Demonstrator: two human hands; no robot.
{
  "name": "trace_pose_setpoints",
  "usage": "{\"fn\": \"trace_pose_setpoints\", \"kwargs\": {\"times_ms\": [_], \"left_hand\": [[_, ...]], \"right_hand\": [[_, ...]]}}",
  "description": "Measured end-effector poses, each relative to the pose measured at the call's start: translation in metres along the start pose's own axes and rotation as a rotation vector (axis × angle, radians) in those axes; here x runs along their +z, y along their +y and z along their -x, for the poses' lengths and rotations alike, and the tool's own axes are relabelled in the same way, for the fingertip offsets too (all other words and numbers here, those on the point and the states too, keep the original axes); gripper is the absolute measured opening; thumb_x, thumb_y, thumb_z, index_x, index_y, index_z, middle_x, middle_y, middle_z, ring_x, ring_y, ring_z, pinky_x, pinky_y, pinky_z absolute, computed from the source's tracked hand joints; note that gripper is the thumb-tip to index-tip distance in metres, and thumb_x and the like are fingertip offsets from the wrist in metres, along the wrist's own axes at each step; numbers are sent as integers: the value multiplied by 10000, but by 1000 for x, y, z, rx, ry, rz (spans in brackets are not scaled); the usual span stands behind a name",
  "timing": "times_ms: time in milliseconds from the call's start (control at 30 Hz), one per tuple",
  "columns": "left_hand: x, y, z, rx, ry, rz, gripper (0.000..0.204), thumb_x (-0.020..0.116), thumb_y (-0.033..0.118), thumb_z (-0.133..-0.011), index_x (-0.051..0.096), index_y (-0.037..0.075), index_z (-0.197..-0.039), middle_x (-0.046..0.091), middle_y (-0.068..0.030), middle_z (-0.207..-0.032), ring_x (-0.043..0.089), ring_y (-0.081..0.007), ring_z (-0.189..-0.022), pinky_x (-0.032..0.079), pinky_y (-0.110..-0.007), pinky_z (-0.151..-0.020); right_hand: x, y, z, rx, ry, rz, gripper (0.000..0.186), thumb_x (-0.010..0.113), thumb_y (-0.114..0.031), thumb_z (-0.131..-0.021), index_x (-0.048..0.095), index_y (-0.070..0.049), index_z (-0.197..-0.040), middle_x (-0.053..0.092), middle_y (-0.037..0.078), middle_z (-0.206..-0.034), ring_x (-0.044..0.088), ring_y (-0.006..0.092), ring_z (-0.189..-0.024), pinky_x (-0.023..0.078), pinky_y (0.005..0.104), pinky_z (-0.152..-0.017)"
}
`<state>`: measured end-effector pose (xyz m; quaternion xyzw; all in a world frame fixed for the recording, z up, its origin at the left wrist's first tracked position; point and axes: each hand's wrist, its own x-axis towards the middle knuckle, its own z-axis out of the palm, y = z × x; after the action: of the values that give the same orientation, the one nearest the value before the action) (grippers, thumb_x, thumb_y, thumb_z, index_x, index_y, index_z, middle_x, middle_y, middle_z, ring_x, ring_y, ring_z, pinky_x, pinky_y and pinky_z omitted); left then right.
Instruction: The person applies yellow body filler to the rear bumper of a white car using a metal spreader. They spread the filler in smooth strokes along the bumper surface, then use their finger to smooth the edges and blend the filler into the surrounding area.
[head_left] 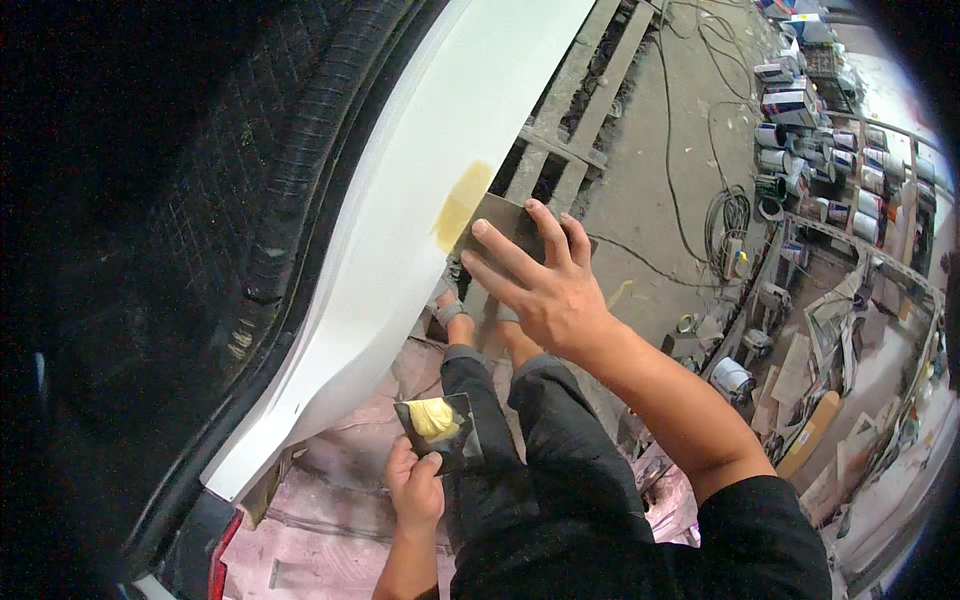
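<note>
Pinched at its lower edge, a dark square plate is in my left hand, low in front of my legs. A lump of pale yellow putty sits on it. My right hand has its fingers over a thin dark flat spreader, next to the edge of a white car body panel. A smooth yellow putty patch lies on the panel, just left of the spreader. Whether the spreader touches the patch, I cannot tell.
Black rubber seal and dark trim border the panel on the left. Wooden pallet slats lie beyond its right edge. Cables coil on the concrete floor, beside racks with several paint cans. Pinkish sheeting lies below.
</note>
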<state>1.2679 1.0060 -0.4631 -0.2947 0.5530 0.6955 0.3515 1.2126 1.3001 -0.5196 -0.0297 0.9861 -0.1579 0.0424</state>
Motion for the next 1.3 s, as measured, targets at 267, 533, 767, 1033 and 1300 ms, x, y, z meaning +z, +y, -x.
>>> {"fn": "trace_pose_setpoints", "kwargs": {"times_ms": [267,533,767,1033,1300], "left_hand": [[3,7,3,-15,-12,-4,505,533,-73,-758,546,-34,-1262,613,-120,-1226,588,-240,-1165,424,-371,-1061],[0,3,1,20,-31,-21,370,498,-78,-848,558,-77,-1213,652,-145,-1184,628,-207,-1080,462,-327,-997],[-8,2,1,-9,-57,-20,494,553,-65,-772,559,-45,-1266,639,-125,-1237,612,-259,-1164,435,-384,-1066],[-12,0,-1,0,-60,-61,502,536,-63,-768,553,-47,-1269,636,-129,-1230,608,-253,-1158,434,-384,-1068],[-10,0,1,-29,-5,-46,506,534,-66,-761,534,-50,-1267,628,-134,-1221,608,-267,-1155,444,-398,-1058]], "right_hand": [[-9,-8,-5,-18,99,-22,531,661,-278,-810,617,-293,-1339,392,-18,-1570,274,428,-1429,223,622,-1112],[8,-10,-5,-31,101,-26,581,679,-285,-795,589,-287,-1369,375,-19,-1578,273,434,-1423,256,622,-1090],[-9,-7,0,0,75,-21,705,737,-278,-696,578,-296,-1384,386,-20,-1567,264,429,-1421,251,617,-1096],[3,3,-5,-15,59,-6,581,690,-272,-803,585,-344,-1370,379,-47,-1572,270,424,-1420,248,621,-1104],[-10,24,-24,-11,103,13,548,644,-215,-836,592,-335,-1367,383,-49,-1577,280,414,-1421,245,610,-1127]]}}
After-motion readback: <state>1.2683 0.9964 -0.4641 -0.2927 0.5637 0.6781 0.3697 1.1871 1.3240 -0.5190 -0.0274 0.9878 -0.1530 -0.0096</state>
